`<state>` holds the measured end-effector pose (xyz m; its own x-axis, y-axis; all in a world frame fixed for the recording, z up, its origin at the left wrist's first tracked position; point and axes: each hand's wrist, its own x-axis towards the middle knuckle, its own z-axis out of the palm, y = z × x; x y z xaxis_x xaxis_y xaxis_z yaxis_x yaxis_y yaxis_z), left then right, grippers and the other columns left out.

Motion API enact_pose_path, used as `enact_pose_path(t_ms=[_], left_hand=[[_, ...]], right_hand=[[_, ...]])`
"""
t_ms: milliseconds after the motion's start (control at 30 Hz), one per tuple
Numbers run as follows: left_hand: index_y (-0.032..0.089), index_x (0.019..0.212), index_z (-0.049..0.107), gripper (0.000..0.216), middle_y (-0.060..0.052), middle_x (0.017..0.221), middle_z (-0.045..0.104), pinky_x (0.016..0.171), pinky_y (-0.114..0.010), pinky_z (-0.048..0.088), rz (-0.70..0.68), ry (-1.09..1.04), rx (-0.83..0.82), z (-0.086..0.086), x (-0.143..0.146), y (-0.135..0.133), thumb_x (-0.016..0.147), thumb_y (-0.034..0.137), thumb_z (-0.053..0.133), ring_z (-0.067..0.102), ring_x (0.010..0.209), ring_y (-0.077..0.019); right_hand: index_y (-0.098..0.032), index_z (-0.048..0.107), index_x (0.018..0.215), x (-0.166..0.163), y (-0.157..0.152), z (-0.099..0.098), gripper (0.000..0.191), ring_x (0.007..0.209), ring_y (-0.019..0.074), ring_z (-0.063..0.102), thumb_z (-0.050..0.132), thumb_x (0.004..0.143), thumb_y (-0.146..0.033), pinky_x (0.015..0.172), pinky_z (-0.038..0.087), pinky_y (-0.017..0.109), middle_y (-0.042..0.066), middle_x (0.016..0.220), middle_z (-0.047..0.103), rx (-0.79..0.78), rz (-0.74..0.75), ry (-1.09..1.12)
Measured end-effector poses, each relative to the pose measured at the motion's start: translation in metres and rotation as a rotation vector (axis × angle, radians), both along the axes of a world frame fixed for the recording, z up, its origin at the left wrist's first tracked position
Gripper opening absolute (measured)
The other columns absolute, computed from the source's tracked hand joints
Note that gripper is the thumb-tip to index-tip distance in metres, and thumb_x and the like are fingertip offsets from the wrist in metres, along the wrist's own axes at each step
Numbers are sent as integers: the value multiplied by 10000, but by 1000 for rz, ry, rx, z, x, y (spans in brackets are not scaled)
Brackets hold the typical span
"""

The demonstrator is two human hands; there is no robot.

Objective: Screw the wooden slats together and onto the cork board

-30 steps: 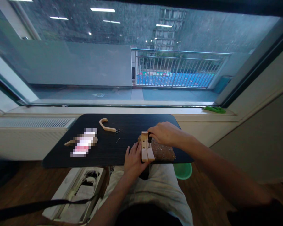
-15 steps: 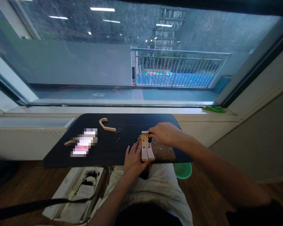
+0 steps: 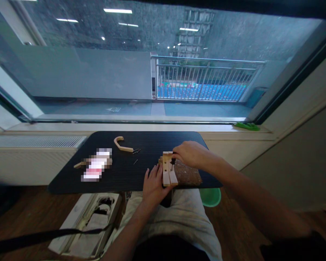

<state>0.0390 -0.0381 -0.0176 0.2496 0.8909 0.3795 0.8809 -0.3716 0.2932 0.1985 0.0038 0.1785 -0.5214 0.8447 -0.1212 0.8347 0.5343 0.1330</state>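
My right hand [image 3: 189, 153] is closed round the black handle of a screwdriver [image 3: 173, 161], whose shaft points down at a pale wooden piece. That wooden piece [image 3: 167, 177] has dark round holes along it and lies beside a second pale strip. My left hand [image 3: 153, 185] grips it from the left, fingers along its side and thumb at the near end. Under and to the right of the wood lies a brown block [image 3: 188, 174] with a shiny, wrapped-looking surface. The screwdriver's tip is too small to make out.
On the black table [image 3: 149, 139] lie a hook-shaped wooden piece [image 3: 122, 145], several screws [image 3: 136, 151] and a blurred-out item [image 3: 97, 165]. A green basin [image 3: 211, 197] stands below the right edge. An open box [image 3: 89, 224] is on the floor at left.
My right hand has shifted very slightly to the right, with the screwdriver still in it. My left hand and the wooden pieces stay in place.
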Motion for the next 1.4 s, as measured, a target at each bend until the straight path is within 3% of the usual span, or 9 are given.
enact_pose_path(t_ms=[667, 1033, 1400], left_hand=[[138, 1428, 359, 865, -175, 1393, 524, 1094, -523, 326, -1, 0, 11, -3, 0, 0, 750, 599, 636, 479, 1287, -317], [131, 1433, 352, 867, -179, 1400, 515, 1093, -524, 326, -5, 3, 0, 0, 0, -1, 763, 615, 615, 476, 1288, -315], [160, 1449, 329, 859, -170, 1385, 531, 1102, -518, 302, -11, -25, 1, 1, 0, -1, 764, 587, 624, 476, 1284, -309]], right_hand=[[-177, 745, 952, -7, -10, 4, 433, 800, 264, 694, 389, 977, -423, 629, 444, 314, 149, 881, 740, 62, -79, -49], [-188, 727, 899, 1, -1, -10, 304, 756, 174, 645, 440, 942, -279, 639, 365, 284, 86, 870, 737, -12, 100, 170], [-140, 688, 926, 6, -1, -9, 286, 813, 189, 638, 415, 925, -224, 678, 381, 288, 130, 916, 721, -48, 121, 135]])
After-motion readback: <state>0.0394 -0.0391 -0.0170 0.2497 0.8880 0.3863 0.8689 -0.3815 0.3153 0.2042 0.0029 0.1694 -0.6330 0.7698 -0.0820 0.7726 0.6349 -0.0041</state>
